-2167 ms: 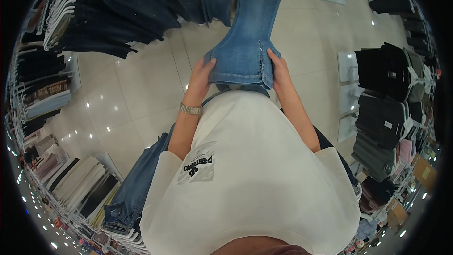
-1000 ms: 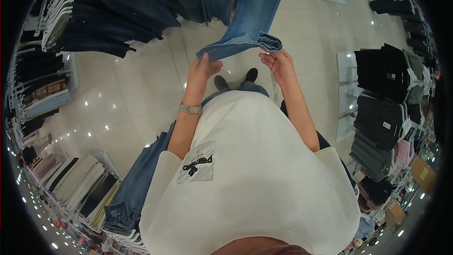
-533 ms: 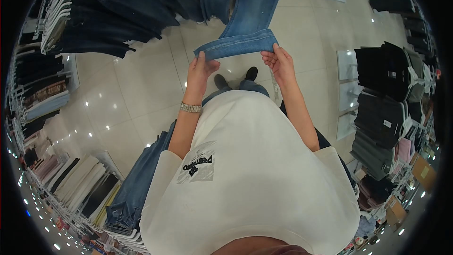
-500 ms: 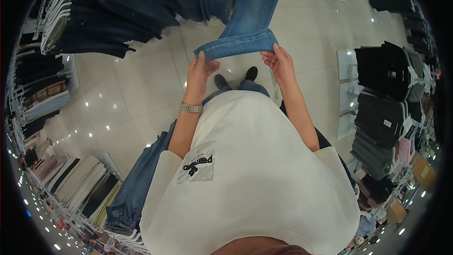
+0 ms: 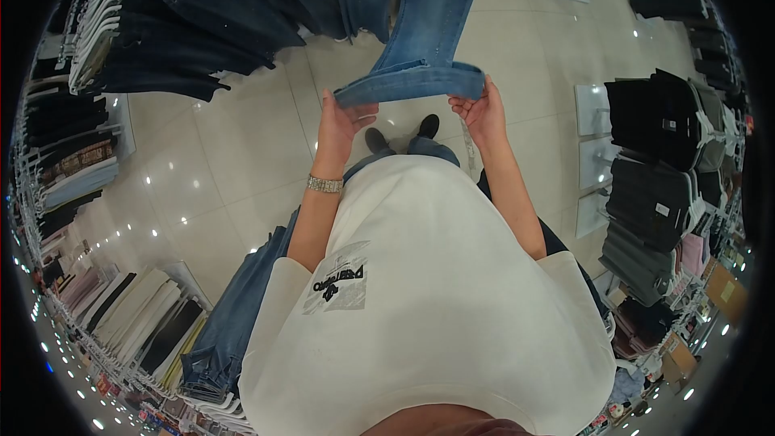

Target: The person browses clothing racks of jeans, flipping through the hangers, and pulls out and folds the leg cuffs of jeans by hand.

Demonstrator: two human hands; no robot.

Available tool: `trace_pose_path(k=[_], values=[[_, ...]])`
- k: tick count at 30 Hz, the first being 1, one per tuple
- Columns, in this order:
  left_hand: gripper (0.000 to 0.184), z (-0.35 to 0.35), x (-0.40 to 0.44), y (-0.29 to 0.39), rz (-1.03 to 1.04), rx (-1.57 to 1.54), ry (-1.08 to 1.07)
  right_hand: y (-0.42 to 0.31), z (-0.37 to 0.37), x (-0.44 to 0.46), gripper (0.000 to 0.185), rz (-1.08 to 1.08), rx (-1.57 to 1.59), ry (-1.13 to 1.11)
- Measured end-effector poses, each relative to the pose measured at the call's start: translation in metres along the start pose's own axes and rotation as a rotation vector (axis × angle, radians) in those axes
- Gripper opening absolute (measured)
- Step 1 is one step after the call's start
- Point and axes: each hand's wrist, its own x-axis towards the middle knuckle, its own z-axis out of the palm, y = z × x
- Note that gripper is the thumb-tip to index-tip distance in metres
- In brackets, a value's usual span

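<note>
A pair of blue jeans (image 5: 432, 28) hangs down from the top of the view, its lower end turned up into a wide folded band (image 5: 412, 85). My left hand (image 5: 341, 125) cups the left end of this band, thumb at the outer edge and fingers under the cloth. At the band's right end, my right hand (image 5: 482, 115) has its thumb on the outer side and its fingers curled below. The band stretches level between both hands. A metal bracelet (image 5: 324, 184) circles my left wrist.
Dark jeans (image 5: 194, 32) on white hangers (image 5: 101, 20) fill the upper left. Folded trousers (image 5: 129, 315) lie lower left, near more blue jeans (image 5: 242, 315). Dark garments (image 5: 654, 125) line the right side. Shiny tiles (image 5: 525, 56) cover the floor.
The band has opened wider and shifted slightly right, its right end fuller. My left thumb has moved off its face to the outer edge; my right thumb has moved outward too.
</note>
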Motion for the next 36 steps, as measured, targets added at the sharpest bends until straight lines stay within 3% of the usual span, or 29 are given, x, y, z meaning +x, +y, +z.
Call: trace_pose_path(k=[4,7,13,16,22,31,36], values=[[0.062,-0.011,0.005,-0.012,-0.027,-0.063,0.074,0.013,-0.021,0.011,0.038,0.008,-0.017,0.036],[0.051,-0.026,0.007,-0.015,-0.041,0.019,-0.046,0.013,-0.02,0.009,0.041,0.015,-0.109,0.069],[0.023,-0.013,0.001,-0.015,0.002,0.099,0.045,0.015,-0.019,0.004,0.04,0.004,-0.124,0.086],[0.02,-0.01,-0.003,-0.013,0.012,0.091,0.023,0.017,-0.022,0.003,0.04,0.002,-0.11,0.084],[0.024,-0.011,-0.005,-0.014,0.0,0.131,0.02,0.02,-0.019,0.0,0.04,-0.021,-0.127,0.132],[0.051,-0.002,-0.017,-0.006,0.022,0.129,-0.006,0.029,-0.024,0.005,0.04,-0.03,-0.166,0.156],[0.048,-0.01,-0.018,-0.009,0.002,0.15,0.021,0.031,-0.022,0.003,0.038,0.012,-0.147,0.133]])
